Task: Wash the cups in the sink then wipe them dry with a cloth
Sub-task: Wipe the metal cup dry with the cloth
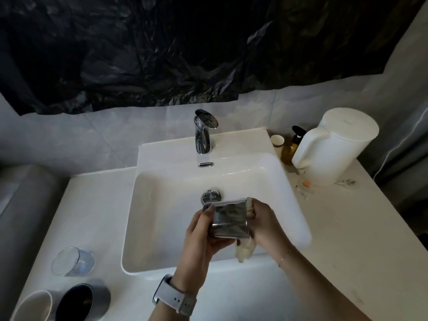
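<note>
Polished steel cup [229, 220] held on its side above the front half of the white sink [294, 188], long axis running left to right, mouth apparently toward the right hand. Left hand [201, 237] wrapped around the base end and near wall, fingers curled on the metal. Right hand [261, 225] closed on a pale cloth [245, 250], bunched against the rim end and trailing below the cup. Judged: wiping stage for this cup; next move likely a turn of the cup against the cloth. Drain plug [211, 195] just behind the cup; tap [203, 133] well apart, no water visible. Left of the basin: glass cup [73, 261], dark cup [82, 302], white cup [32, 306], clear of both hands. Right: white kettle [335, 147], amber pump bottle [290, 147], small paper cup [277, 141].
</note>
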`<state>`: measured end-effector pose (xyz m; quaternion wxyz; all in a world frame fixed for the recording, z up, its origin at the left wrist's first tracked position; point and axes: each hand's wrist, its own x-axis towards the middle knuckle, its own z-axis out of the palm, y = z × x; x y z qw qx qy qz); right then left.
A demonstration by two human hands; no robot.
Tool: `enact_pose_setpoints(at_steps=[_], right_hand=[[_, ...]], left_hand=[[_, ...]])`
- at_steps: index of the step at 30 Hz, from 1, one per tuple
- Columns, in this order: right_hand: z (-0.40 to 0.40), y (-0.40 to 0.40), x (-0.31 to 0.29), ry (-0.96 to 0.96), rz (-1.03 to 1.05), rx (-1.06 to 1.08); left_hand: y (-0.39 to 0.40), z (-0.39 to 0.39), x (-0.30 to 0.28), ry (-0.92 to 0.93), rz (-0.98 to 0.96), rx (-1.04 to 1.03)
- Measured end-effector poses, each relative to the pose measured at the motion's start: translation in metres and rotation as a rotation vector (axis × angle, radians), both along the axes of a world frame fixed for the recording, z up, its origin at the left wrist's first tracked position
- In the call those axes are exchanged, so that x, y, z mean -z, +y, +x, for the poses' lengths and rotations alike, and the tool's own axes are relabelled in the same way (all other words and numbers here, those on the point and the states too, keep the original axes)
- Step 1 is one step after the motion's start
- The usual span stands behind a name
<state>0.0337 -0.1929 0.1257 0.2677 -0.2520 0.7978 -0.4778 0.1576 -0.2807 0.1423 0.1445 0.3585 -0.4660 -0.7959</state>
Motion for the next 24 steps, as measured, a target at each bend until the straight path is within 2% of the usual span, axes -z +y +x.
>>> enact_pose_setpoints(at_steps=[2,5,8,10,13,15,16,18,20,22,23,24], right_hand=[[-0.001,-0.002,-0.001,0.012,0.007,-0.015],[0.001,-0.002,-0.008,0.165,0.036,-0.076],[-0.009,-0.001,-0.013,0.333,0.108,-0.225],[-0.02,-0.004,-0.019,0.563,0.177,-0.389],[-0.035,-0.011,-0.034,0.921,0.073,-0.66],[-0.04,-0.016,-0.039,0.978,0.01,-0.686],[-0.039,-0.019,-0.043,0.891,0.011,-0.632],[-0.033,-0.024,-0.039,0.532,0.044,-0.439],[-0.018,-0.025,-0.028,-0.002,0.034,-0.28],[-0.006,-0.019,-0.018,-0.588,0.012,-0.118],[0.001,-0.014,-0.017,-0.832,0.017,-0.087],[0.006,-0.008,-0.018,-0.994,0.024,-0.08]], left_hand=[[-0.007,0.0,-0.001,-0.016,-0.028,0.042],[-0.015,-0.002,-0.001,-0.13,-0.09,0.1],[-0.02,-0.004,-0.002,-0.233,-0.146,0.149],[-0.021,-0.006,-0.005,-0.315,-0.107,0.196],[-0.019,-0.008,-0.012,-0.417,0.026,0.311],[-0.018,-0.01,-0.015,-0.402,0.094,0.287],[-0.017,-0.012,-0.015,-0.364,0.099,0.238],[-0.018,-0.013,-0.015,-0.239,0.045,0.108],[-0.021,-0.013,-0.011,-0.157,-0.143,0.019],[-0.023,-0.012,-0.005,-0.161,-0.365,-0.038],[-0.022,-0.011,-0.001,-0.184,-0.443,-0.046],[-0.021,-0.009,0.002,-0.195,-0.474,-0.05]])
